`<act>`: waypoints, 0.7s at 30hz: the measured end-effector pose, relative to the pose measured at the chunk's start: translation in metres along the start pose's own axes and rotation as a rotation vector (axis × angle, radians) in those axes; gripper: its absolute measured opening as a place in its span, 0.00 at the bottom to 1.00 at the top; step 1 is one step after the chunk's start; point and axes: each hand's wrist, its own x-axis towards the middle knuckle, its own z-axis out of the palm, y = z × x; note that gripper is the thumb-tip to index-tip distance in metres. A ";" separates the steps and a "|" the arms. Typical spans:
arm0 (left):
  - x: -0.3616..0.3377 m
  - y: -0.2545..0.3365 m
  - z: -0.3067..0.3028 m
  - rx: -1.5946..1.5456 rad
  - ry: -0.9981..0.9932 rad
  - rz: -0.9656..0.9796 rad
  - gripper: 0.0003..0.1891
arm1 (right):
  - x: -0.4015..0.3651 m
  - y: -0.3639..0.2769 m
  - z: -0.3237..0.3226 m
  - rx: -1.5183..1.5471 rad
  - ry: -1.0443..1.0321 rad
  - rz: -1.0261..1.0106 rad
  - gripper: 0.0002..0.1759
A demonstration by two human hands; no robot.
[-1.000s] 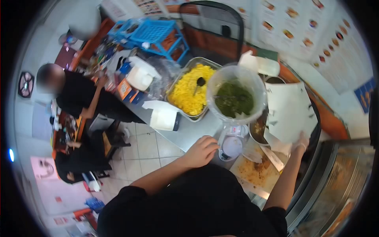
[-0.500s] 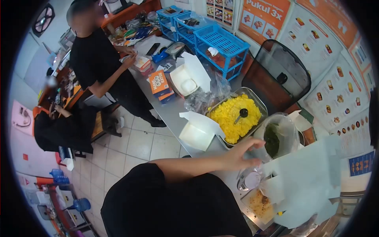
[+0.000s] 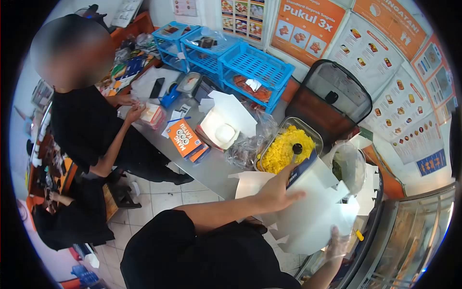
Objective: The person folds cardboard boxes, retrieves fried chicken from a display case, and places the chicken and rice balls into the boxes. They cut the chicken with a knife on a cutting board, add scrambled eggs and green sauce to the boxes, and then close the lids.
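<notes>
A white unfolded cardboard box blank [image 3: 308, 207] with notched edges is tilted over the counter's near side. My left hand [image 3: 276, 190] grips its left edge, thumb on the white face and fingers partly hidden. At the lower right edge, my right hand [image 3: 336, 248] holds the same blank. Just beyond lies a metal tray of yellow rice [image 3: 284, 149], with a black round-ended utensil [image 3: 297, 148] in it. A clear tub with dark green contents [image 3: 338, 168] stands to the tray's right. An open white box [image 3: 250, 184] is partly behind my left forearm.
Another open white box [image 3: 233, 108] holds a white round item. Orange printed boxes [image 3: 184, 137], crumpled clear plastic [image 3: 245, 151] and blue racks [image 3: 257, 65] line the counter [image 3: 202, 171]. A co-worker [image 3: 72, 130] stands at left; another person sits behind. A glass cabinet [image 3: 414, 236] is at right.
The box blank has moved left and nearer, from the right side. My left hand has gone from reaching toward the tub to gripping the blank. My right hand has come into view.
</notes>
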 end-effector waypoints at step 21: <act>-0.024 0.047 -0.011 -0.633 -0.758 -0.397 0.38 | -0.066 -0.053 0.091 -1.080 0.074 -0.895 0.25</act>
